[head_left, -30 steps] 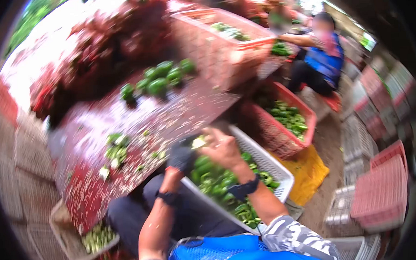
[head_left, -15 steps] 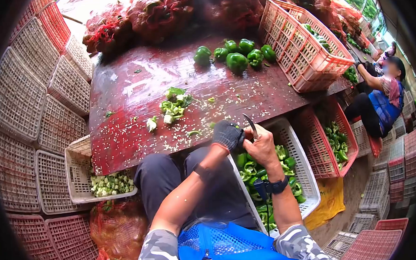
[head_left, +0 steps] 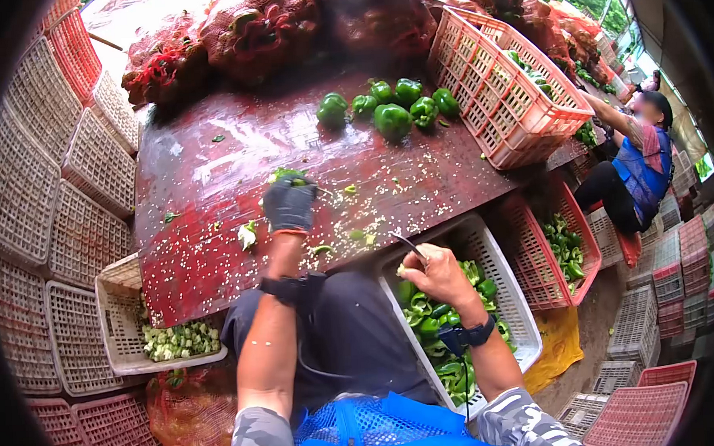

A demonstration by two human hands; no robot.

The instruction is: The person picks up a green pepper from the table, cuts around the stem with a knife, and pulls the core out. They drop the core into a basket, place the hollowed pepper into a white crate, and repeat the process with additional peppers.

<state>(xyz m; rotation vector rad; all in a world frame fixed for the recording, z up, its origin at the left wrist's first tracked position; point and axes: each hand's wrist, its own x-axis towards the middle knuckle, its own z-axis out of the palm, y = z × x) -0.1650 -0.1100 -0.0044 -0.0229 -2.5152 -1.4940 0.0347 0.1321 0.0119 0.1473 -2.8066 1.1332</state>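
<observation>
My left hand, in a dark glove, lies over the pile of pale green pepper cores on the red table; its fingers hide most of the pile. A single core rests to its left. My right hand is bare and closed around a small curved knife, above a white crate of cut green peppers. Whole green peppers sit farther back on the table, which is strewn with pale seeds.
A white crate of cores stands at the table's left corner. An orange crate stands on the table at right, beside net sacks. Stacked crates line the left. Another person sits at far right.
My left hand has moved away from my right hand, left and forward onto the core pile. My right hand still holds the knife, slightly lower. The whole view has shifted a little.
</observation>
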